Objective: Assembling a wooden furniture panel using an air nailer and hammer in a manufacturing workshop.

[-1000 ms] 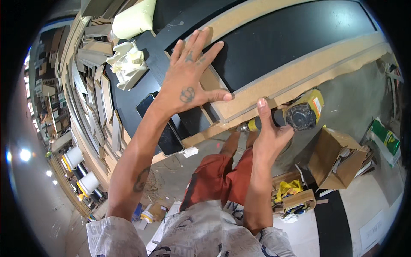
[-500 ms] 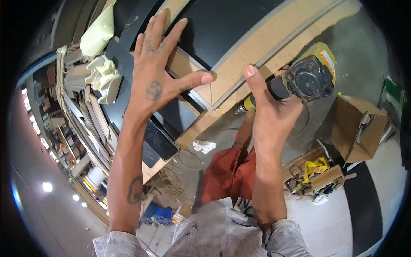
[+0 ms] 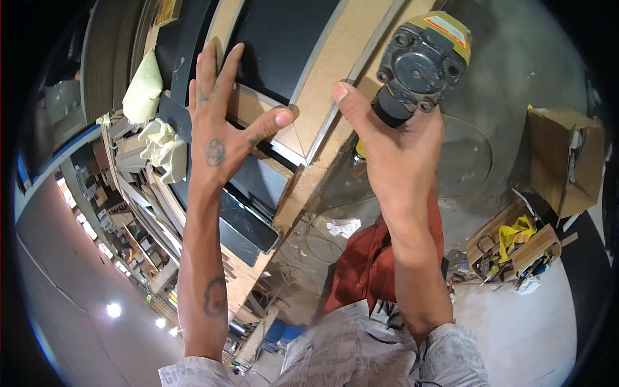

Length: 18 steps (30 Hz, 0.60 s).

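Observation:
My right hand (image 3: 406, 151) is wrapped round the handle of a yellow-and-black pneumatic nail gun (image 3: 422, 64), its bolted black cap facing up. The gun is over the outer edge of a light wooden frame (image 3: 325, 84) with grey strips along its edges; its nose is hidden. At the frame's corner, a mitred joint line shows. Fingers stretched and thumb spread, my left hand (image 3: 222, 135) is over the frame beside a dark panel (image 3: 280, 48). It holds nothing; I cannot tell how firmly it touches the wood.
Left of the frame are a pale yellow bag (image 3: 143, 90) and a crumpled cream cloth (image 3: 164, 148). A black phone-like slab (image 3: 248, 222) lies below my left hand. On the right stand an open cardboard box (image 3: 561, 158) and a wooden tool tray (image 3: 483, 251). A thin hose curls on the floor.
The view has shifted, with the frame now lower and further left. My right hand and the nail gun have moved up and left along the frame's edge. My left hand stays spread.

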Motion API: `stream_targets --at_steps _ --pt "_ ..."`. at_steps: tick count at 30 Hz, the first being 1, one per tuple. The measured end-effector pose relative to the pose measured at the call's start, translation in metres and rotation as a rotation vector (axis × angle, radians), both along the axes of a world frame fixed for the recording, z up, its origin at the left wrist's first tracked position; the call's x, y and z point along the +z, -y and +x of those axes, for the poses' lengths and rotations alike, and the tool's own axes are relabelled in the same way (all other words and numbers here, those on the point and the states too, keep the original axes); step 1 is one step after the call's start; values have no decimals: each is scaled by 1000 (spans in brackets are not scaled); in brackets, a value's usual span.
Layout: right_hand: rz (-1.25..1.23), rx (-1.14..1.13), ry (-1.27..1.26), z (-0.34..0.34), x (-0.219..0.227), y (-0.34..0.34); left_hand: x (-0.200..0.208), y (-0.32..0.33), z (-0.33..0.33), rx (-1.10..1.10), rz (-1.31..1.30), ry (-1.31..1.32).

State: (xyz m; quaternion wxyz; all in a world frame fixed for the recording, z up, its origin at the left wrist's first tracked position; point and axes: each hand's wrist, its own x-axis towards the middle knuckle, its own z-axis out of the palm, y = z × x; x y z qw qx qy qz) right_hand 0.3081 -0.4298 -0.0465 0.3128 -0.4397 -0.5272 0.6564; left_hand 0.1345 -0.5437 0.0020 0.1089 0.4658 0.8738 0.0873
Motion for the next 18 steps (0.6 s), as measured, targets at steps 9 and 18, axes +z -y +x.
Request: stream_targets --at_steps 9,18 --pt "26 -110 -62 -3 -7 1 2 -4 5 72 30 114" --pt "99 -136 -100 -4 -16 6 3 -5 8 119 30 149"
